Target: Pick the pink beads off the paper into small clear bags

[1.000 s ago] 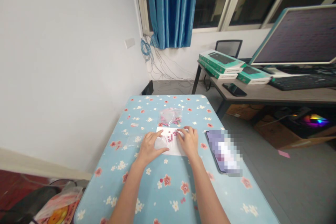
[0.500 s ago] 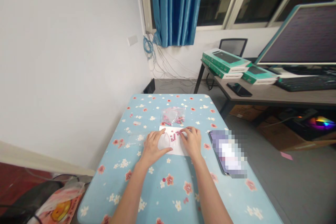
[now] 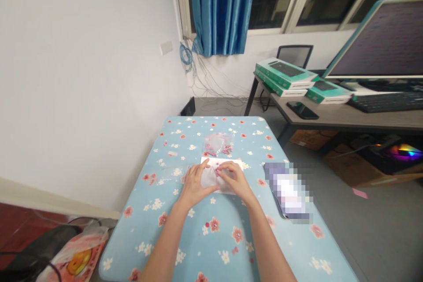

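My left hand (image 3: 194, 183) rests on a white paper sheet (image 3: 223, 162) in the middle of the blue flowered table (image 3: 185, 238). Its forefinger and thumb are spread around a pale translucent thing (image 3: 209, 177) that I cannot name. My right hand (image 3: 234, 179) lies over the sheet right beside it, fingers curled together at the left hand's thumb gap. A few small pink beads (image 3: 218, 168) show on the sheet between the hands; the right hand hides the others. Just behind the sheet is a clear plastic bag (image 3: 218, 144) with more pink beads.
A phone (image 3: 288, 192) lies on the table right of my right hand. A desk (image 3: 346, 116) at the right carries green boxes, a second phone, a keyboard and a monitor. The white wall runs along the left; a bag (image 3: 74, 260) lies on the floor.
My right hand has slid left across the paper, covering most of the beads, and its fingers have curled against my left hand. The left hand stayed put.
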Action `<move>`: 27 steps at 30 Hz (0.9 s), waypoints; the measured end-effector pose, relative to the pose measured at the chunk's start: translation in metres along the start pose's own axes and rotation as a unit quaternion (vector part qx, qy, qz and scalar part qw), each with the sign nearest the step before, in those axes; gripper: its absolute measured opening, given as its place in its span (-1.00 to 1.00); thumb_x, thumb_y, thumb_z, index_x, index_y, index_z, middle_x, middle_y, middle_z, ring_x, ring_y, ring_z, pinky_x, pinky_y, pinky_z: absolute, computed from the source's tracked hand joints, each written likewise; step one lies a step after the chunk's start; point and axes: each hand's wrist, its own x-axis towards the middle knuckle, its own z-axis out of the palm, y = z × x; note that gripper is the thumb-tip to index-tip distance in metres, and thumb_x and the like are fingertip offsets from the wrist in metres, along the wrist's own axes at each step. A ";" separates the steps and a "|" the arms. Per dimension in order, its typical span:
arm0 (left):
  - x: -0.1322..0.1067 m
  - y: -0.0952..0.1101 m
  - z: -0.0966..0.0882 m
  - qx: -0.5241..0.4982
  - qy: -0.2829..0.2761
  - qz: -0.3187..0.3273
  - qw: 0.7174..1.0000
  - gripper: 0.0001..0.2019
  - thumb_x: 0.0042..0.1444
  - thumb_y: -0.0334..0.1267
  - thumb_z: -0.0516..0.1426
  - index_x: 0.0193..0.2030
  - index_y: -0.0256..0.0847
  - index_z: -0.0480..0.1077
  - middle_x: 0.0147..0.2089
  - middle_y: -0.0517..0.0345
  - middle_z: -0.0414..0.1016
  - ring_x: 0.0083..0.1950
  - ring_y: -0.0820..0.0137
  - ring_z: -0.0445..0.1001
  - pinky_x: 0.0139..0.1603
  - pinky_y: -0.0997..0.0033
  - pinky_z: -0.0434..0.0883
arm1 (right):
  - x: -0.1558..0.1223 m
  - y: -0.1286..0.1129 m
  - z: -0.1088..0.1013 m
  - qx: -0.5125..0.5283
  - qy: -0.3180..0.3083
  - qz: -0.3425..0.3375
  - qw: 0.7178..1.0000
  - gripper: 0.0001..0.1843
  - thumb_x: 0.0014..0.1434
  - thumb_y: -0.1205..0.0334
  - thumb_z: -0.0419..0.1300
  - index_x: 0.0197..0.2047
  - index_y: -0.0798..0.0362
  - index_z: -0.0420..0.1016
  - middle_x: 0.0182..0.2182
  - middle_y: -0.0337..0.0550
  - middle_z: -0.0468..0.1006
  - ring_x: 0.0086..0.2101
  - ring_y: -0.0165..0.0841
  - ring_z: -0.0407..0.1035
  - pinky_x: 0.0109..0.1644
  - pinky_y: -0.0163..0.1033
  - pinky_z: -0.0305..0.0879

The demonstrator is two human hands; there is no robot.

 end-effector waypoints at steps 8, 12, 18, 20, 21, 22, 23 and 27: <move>0.001 -0.001 0.002 -0.004 0.014 0.010 1.000 -0.12 -0.15 -0.12 0.34 0.28 -0.02 -0.03 0.01 0.12 0.39 0.02 0.23 0.33 0.07 0.18 0.26 | -0.001 0.004 0.004 -0.016 -0.039 -0.003 0.999 -0.87 0.11 0.15 0.22 -0.26 -0.04 0.55 -0.24 -0.13 0.53 -0.13 -0.24 0.34 0.04 -0.08 0.11; 0.000 -0.001 0.002 -0.001 0.014 0.007 1.000 -0.12 -0.15 -0.12 0.34 0.28 -0.02 -0.02 0.00 0.11 0.39 0.02 0.22 0.33 0.06 0.18 0.26 | -0.001 0.002 0.004 -0.022 -0.031 0.000 0.999 -0.86 0.11 0.15 0.21 -0.27 -0.03 0.55 -0.24 -0.13 0.53 -0.13 -0.24 0.34 0.04 -0.08 0.12; 0.000 0.001 0.000 -0.002 0.007 -0.004 1.000 -0.12 -0.15 -0.14 0.34 0.28 0.02 -0.03 0.02 0.14 0.38 0.02 0.24 0.31 0.08 0.19 0.25 | -0.001 0.008 -0.004 -0.095 0.049 0.018 0.994 -0.85 0.13 0.18 0.16 -0.30 0.00 0.54 -0.27 -0.13 0.54 -0.17 -0.24 0.35 0.02 -0.09 0.11; 0.000 0.002 -0.001 -0.002 0.007 -0.008 1.000 -0.11 -0.15 -0.15 0.34 0.28 0.03 -0.03 0.02 0.16 0.38 0.03 0.24 0.31 0.09 0.18 0.24 | -0.002 0.013 -0.006 -0.166 0.074 0.035 0.983 -0.83 0.14 0.18 0.14 -0.29 0.00 0.55 -0.27 -0.11 0.53 -0.18 -0.23 0.34 0.02 -0.09 0.09; 0.000 0.002 -0.001 -0.001 0.006 -0.009 1.000 -0.11 -0.15 -0.15 0.34 0.28 0.04 -0.03 0.02 0.16 0.38 0.03 0.24 0.31 0.09 0.18 0.24 | -0.002 0.015 -0.007 -0.199 0.081 0.042 0.976 -0.82 0.14 0.17 0.14 -0.28 0.00 0.55 -0.27 -0.10 0.52 -0.18 -0.22 0.32 0.00 -0.09 0.09; 0.000 0.002 -0.001 0.000 0.005 -0.009 1.000 -0.11 -0.16 -0.15 0.34 0.28 0.04 -0.03 0.02 0.16 0.38 0.03 0.23 0.31 0.09 0.17 0.24 | -0.003 0.017 -0.008 -0.226 0.087 0.048 0.969 -0.81 0.14 0.16 0.13 -0.27 0.00 0.56 -0.26 -0.09 0.51 -0.19 -0.22 0.31 -0.01 -0.09 0.10; 0.000 0.003 -0.001 0.000 0.003 -0.009 1.000 -0.11 -0.16 -0.15 0.34 0.28 0.04 -0.03 0.02 0.16 0.38 0.03 0.23 0.31 0.09 0.17 0.24 | -0.004 0.018 -0.008 -0.249 0.090 0.052 0.963 -0.80 0.14 0.16 0.13 -0.26 0.00 0.56 -0.25 -0.08 0.50 -0.19 -0.21 0.30 -0.03 -0.10 0.10; 0.000 0.004 -0.001 0.001 0.001 -0.006 1.000 -0.12 -0.15 -0.15 0.34 0.28 0.04 -0.04 0.02 0.16 0.38 0.03 0.22 0.31 0.09 0.16 0.24 | -0.005 0.021 -0.005 -0.304 0.095 0.060 0.946 -0.77 0.14 0.12 0.13 -0.22 -0.01 0.56 -0.22 -0.06 0.47 -0.19 -0.20 0.24 -0.08 -0.10 0.08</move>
